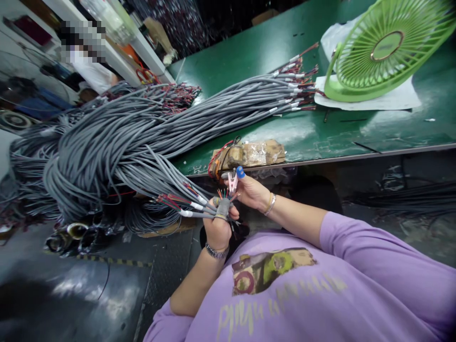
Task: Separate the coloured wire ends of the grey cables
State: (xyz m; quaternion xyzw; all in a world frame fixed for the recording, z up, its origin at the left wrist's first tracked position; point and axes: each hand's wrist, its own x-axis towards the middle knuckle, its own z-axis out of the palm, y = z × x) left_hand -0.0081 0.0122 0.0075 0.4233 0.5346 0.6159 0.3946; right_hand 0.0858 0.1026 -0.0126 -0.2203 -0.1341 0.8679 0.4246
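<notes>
My left hand (216,232) is closed around the end of a grey cable, and a fan of thin coloured wires (223,194) sticks up above its fingers. Grey wrapping (223,208) covers its thumb. Close by on the right, my right hand (253,191) pinches a small pale pink clip-like tool (232,182) beside the wire tips. A blue cover (240,172) sits on the right thumb. Several grey cables with white bands and bare coloured wires (188,206) reach toward my left hand from a big bundle (96,142). Whether the tool touches a wire cannot be made out.
The grey cable bundle lies across the green table (299,128) and droops over its left side. A taped wooden block with a small motor-like part (249,154) sits at the table's edge. A green fan (388,52) stands on white paper. Another person (89,66) is at the far left.
</notes>
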